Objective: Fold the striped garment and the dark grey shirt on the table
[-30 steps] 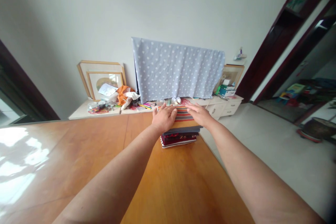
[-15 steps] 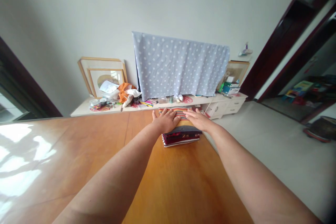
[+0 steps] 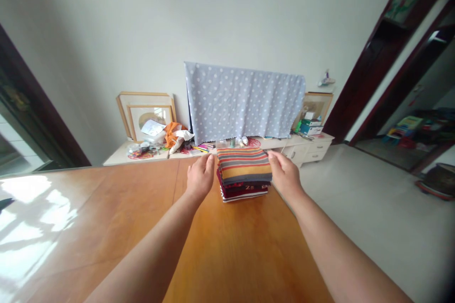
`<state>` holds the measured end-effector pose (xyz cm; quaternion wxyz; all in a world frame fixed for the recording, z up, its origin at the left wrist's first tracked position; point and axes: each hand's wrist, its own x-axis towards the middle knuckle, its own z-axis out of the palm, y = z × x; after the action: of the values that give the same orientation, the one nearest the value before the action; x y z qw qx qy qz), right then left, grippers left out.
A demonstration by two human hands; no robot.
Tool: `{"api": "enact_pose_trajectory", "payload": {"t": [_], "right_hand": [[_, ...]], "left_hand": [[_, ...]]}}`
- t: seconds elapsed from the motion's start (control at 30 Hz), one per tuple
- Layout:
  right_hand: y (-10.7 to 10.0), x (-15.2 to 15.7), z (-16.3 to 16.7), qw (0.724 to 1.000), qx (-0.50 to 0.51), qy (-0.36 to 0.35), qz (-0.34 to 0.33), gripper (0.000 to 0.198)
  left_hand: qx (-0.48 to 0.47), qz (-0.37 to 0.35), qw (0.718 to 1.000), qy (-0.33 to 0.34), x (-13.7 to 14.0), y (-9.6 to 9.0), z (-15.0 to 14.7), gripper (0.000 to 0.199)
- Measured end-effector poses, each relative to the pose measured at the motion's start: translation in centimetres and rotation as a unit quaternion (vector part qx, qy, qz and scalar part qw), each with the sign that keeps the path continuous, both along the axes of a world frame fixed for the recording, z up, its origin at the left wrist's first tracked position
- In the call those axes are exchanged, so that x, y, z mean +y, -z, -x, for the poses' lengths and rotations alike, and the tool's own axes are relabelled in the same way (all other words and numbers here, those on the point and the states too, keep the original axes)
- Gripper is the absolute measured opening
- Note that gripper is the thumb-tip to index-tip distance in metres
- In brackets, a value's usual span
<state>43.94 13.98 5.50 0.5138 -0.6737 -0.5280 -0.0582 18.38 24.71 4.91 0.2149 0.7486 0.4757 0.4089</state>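
Note:
A stack of folded cloths lies on the wooden table point(image 3: 227, 246). Its top piece is a striped cloth point(image 3: 245, 166) in orange, grey, red and yellow. Beneath it are dark red folded cloths point(image 3: 245, 191) and a black-and-white edge at the bottom. My left hand point(image 3: 201, 176) is just left of the stack, its fingers curled together with a narrow gap to the cloth. At the stack's right side, my right hand point(image 3: 285, 173) has its thumb and fingers closed at the far right corner of the striped cloth; the fingertips are partly hidden.
Behind the table stands a low white cabinet point(image 3: 313, 151) with boxes and small items. A grey polka-dot cloth point(image 3: 245, 102) drapes over something on it. Framed pictures point(image 3: 145, 97) and an orange bag point(image 3: 173, 134) are on the left. Tiled floor point(image 3: 355, 199) lies to the right.
Both hands have lifted off the top of the striped cloth, where they lay flat, and moved apart to the stack's two sides. Their fingers have curled in.

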Motion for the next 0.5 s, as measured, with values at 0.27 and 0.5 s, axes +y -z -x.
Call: {"api": "enact_pose_trajectory", "payload": {"t": [0.27,0.5], "right_hand": [[4.9,-10.8,12.7,0.988,0.038,-0.111,0.100,0.039],[5.8,-17.8,22.6,0.946,-0.002,-0.234,0.223,0.024]], "left_hand": [[-0.004,0.081,0.996,-0.046,-8.5,6.5,8.5,0.047],[-0.020,0.098,0.995,-0.019,-15.1,8.5,11.7,0.049]]}}
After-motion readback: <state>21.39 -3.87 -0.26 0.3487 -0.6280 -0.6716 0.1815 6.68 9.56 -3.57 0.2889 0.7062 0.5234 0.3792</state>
